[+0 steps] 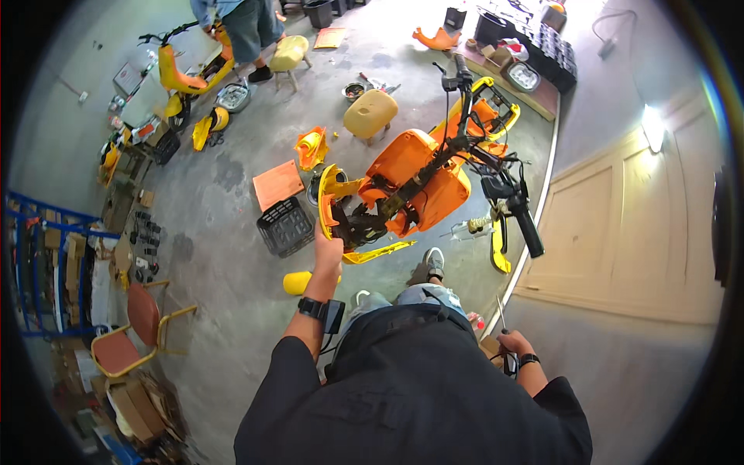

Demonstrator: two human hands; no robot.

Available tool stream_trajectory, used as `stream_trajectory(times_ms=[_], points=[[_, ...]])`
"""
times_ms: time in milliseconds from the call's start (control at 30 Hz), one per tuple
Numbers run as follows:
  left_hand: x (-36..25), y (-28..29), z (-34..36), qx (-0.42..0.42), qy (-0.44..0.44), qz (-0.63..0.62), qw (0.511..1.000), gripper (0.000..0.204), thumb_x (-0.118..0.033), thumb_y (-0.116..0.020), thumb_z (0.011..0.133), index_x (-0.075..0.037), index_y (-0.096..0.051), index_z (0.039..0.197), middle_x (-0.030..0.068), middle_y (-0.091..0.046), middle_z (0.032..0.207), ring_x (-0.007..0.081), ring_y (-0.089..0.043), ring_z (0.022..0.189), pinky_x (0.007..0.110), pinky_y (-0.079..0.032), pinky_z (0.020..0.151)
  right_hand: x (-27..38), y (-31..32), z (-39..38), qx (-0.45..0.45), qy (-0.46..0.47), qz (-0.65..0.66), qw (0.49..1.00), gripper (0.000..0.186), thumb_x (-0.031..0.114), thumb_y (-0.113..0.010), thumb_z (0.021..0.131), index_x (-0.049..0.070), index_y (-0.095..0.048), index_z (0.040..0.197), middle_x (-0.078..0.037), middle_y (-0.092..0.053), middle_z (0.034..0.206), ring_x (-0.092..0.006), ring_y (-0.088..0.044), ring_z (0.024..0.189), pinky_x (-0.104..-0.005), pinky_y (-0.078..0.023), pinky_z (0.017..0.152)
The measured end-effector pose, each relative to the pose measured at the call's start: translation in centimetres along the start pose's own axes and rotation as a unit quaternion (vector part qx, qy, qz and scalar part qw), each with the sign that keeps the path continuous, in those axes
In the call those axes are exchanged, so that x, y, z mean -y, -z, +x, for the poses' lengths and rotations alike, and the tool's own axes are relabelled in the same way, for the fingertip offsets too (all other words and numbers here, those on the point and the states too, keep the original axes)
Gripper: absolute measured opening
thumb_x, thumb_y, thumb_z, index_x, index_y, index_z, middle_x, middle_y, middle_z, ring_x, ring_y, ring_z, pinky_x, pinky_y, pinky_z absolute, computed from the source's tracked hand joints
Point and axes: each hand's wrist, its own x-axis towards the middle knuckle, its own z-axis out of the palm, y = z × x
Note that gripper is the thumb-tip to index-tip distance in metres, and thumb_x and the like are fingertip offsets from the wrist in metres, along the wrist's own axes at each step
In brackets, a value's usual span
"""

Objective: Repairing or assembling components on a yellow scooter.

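Observation:
A partly stripped scooter with orange body panels and black handlebars stands in front of me. My left hand grips the lower edge of a curved yellow panel at the scooter's near left end; some of its fingers are hidden behind the panel. Low at my right side, my right hand is closed round a tool with a thin metal shaft, which looks like a screwdriver and points upward. A long yellow strip runs along the scooter's near side.
Left of the scooter lie a black crate, an orange board and a yellow cylinder. Beyond it stands a yellow stool. Another person stands by a second scooter. A chair is at left, a door at right.

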Motion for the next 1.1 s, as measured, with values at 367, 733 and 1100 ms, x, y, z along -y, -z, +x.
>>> stream_trajectory(times_ms=[367, 733, 1100], points=[[-7.9, 3.7, 12.1, 0.015, 0.099, 0.078, 0.992, 0.034, -0.005, -0.053, 0.085, 0.001, -0.057, 0.118, 0.0199, -0.066, 0.099, 0.0385, -0.067, 0.081, 0.060, -0.054, 0.071, -3.9, -6.9, -5.9, -0.027, -0.012, 0.099, 0.995, 0.026, 0.023, -0.062, 0.087, -0.003, -0.065, 0.089, -0.013, -0.068, 0.074, -0.0248, -0.068, 0.061, -0.0378, -0.056, 0.058], [-16.9, -0.7, 18.0, 0.179, 0.136, 0.119, 0.967, 0.043, 0.002, -0.042, 0.077, 0.004, -0.058, 0.117, 0.0190, -0.066, 0.104, 0.0405, -0.067, 0.090, 0.054, -0.055, 0.079, -9.9, -6.1, 2.7, 0.005, -0.062, 0.140, 0.988, 0.027, 0.018, -0.062, 0.085, -0.002, -0.065, 0.102, -0.016, -0.068, 0.077, -0.0287, -0.069, 0.064, -0.0439, -0.056, 0.059], [-21.7, -3.9, 20.4, 0.007, 0.023, 0.284, 0.958, 0.044, 0.012, -0.041, 0.078, 0.006, -0.059, 0.118, 0.0177, -0.067, 0.101, 0.0348, -0.068, 0.088, 0.045, -0.055, 0.073, -0.8, -1.5, 11.2, 0.030, 0.043, 0.054, 0.997, 0.040, 0.027, -0.064, 0.079, -0.003, -0.065, 0.106, -0.018, -0.071, 0.092, -0.0263, -0.070, 0.082, -0.0365, -0.053, 0.070]])
